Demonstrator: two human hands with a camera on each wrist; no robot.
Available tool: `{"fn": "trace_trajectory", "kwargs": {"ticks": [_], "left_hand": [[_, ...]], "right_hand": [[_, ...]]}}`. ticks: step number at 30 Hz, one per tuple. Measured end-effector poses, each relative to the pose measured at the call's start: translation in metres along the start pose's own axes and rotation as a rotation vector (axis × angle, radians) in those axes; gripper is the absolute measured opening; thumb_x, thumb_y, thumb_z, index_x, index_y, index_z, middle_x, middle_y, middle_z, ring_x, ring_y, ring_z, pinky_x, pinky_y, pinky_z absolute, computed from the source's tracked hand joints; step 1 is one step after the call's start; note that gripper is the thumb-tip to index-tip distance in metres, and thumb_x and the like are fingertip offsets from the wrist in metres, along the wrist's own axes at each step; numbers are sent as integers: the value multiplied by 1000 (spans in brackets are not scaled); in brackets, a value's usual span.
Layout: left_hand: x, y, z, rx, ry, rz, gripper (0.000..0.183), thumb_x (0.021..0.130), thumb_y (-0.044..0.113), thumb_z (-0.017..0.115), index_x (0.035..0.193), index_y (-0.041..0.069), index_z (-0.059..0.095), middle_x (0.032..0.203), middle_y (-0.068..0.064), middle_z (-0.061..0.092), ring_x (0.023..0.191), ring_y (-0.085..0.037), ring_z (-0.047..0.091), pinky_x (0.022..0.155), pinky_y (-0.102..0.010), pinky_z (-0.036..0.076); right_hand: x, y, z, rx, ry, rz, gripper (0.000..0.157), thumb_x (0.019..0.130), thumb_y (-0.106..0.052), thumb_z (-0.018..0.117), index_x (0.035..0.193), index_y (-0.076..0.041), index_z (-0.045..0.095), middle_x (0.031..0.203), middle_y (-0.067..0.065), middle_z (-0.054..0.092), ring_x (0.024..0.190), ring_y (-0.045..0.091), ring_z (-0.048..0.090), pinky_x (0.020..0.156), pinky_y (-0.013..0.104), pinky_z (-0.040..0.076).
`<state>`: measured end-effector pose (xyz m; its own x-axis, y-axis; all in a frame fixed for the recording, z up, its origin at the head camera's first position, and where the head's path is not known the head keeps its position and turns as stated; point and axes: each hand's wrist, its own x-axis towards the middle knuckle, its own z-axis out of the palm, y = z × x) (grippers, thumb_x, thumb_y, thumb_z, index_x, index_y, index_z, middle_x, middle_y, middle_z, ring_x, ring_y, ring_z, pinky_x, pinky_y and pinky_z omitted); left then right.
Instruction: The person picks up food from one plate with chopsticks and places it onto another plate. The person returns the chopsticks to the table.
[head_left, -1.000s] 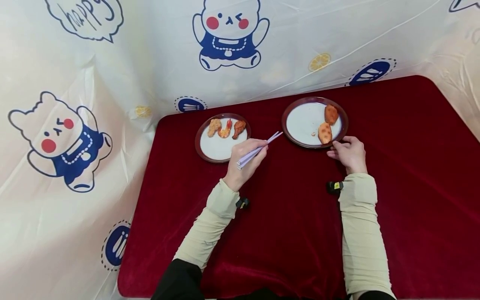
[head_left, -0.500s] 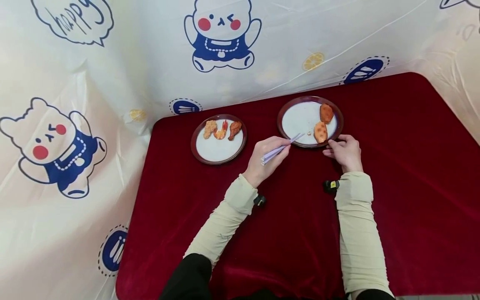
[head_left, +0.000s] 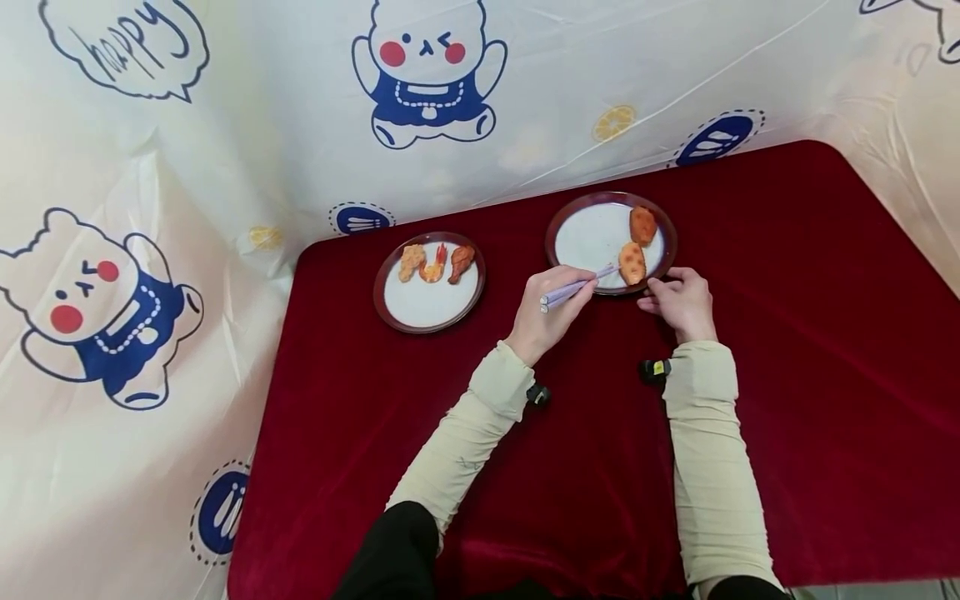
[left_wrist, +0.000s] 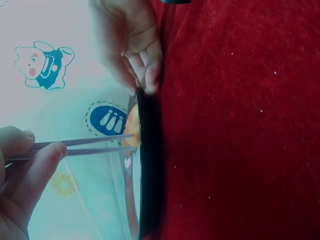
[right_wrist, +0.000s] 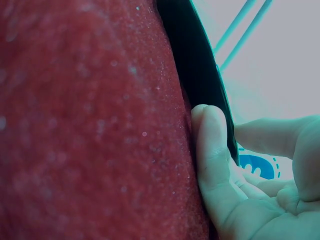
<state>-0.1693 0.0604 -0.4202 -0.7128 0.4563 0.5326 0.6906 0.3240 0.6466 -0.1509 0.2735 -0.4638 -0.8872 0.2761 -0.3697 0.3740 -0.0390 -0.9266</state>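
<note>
The left hand [head_left: 551, 307] is gripping a pair of pale purple chopsticks [head_left: 576, 288], fingers curled round them, and their tips are reaching over the near rim of the right plate [head_left: 585, 242] toward the nearer fried piece [head_left: 632, 262]. Whether the tips are touching that piece cannot be told from the head view; in the left wrist view the chopsticks [left_wrist: 85, 146] are ending right at an orange shape behind the plate's dark rim [left_wrist: 150, 165]. The right hand [head_left: 678, 302] is resting at the plate's near right edge, its fingers bent and pressing against the rim, as the right wrist view shows with a fingertip [right_wrist: 212, 145] lying along the dark edge [right_wrist: 197, 70].

This plate is sitting toward the far edge of the red table [head_left: 787, 375], right of centre, and is also carrying a second fried piece [head_left: 642, 224] farther back. The left plate [head_left: 429, 304] is lying well apart, near the far left corner, holding three fried pieces [head_left: 435, 262] in a row. A cartoon-printed plastic sheet [head_left: 225, 125] is hanging beyond the far and left edges.
</note>
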Motion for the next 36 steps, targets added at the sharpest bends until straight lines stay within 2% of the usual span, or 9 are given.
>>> {"fn": "trace_trajectory", "kwargs": {"ticks": [8,14,20,28,31,36], "left_hand": [[5,4,4,-56,2,-55,13,90,11,67,94,1,75,90,-8,74,81,-13,67,72,-14,52],[10,7,9,-28,-15,-84,14,91,14,67,96,3,75,93,-6,74,83,-10,67,74,-11,51],[18,8,12,-28,-9,-79,14,90,16,68,95,5,76,91,-5,74,79,-6,65,69,-11,50],[26,11,16,-89,-39,-90,14,89,14,69,95,2,75,92,-9,73,80,-12,66,71,-13,50],[27,11,21,-82,-47,-66,14,89,13,70,94,1,75,91,-9,73,81,-13,66,72,-13,51],[30,15,26,29,-57,-29,14,88,16,71,92,3,75,87,-6,72,77,-11,64,72,-10,47]], "right_hand": [[0,-2,0,4,-2,1,54,97,-10,52,143,8,30,72,-5,62,56,4,68,62,21,59],[0,-1,-1,4,-3,-7,54,97,-10,53,142,9,29,73,-5,62,56,4,67,61,20,59],[0,0,-2,-1,-6,-3,55,97,-11,53,142,9,29,76,-4,62,57,4,67,62,20,59],[1,0,-1,-8,7,-3,55,97,-11,54,142,8,30,75,-3,62,57,5,68,63,21,59],[1,1,-1,-7,17,-6,54,96,-11,54,142,8,32,72,-5,62,55,4,67,62,21,59],[2,1,0,-8,18,-13,53,97,-11,54,141,8,33,70,-5,62,55,4,67,61,20,58]]}}
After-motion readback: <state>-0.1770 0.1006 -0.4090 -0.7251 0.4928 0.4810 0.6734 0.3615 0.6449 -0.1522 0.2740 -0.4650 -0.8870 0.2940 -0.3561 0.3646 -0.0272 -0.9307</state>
